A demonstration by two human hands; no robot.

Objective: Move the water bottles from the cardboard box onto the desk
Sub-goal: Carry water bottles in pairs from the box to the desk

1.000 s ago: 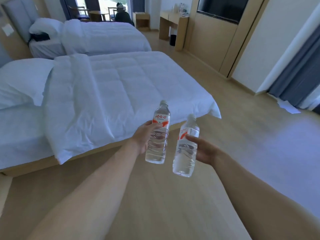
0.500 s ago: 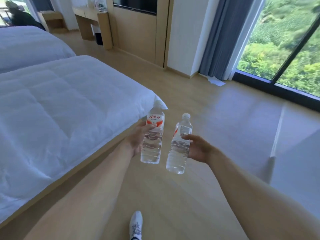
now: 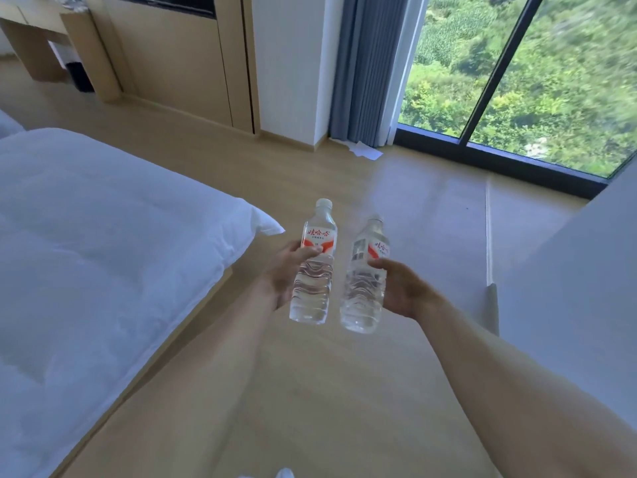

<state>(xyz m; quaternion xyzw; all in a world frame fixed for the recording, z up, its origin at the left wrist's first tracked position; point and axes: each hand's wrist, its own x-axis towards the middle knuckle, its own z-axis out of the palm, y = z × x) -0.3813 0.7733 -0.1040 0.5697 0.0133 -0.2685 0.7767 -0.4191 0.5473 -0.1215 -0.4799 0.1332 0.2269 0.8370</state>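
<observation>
Over on the left is a bed (image 3: pixel 103 253) with a puffy white blanket, and one corner of the blanket sticks out over the wood floor (image 3: pixel 310 391). Next comes the left hand (image 3: pixel 281 270), at the end of a bare arm that reaches forward. It is wrapped around the left bottle (image 3: pixel 313 267), with the thumb pressed across the red and white label. That bottle is clear, has a white cap, and stands almost straight up in the air above the floor. Just beside it is the right bottle (image 3: pixel 365 277), which tips a little to the right. The two bottles are close together, but I cannot tell if they touch. The right hand (image 3: pixel 401 288) holds that one from the side, with its fingers curled around the middle. Both bottles are up in the hands, not on any desk. Far back at the top left there is a wooden desk (image 3: pixel 51 39) against a wood wall. Past the hands, a piece of white paper (image 3: pixel 366 150) lies on the floor by a gray curtain (image 3: pixel 365 63). To the right of the curtain is a big window (image 3: pixel 517 74) with green trees outside. At the far right edge is a flat white surface (image 3: pixel 579 288), and I cannot tell what it is.
</observation>
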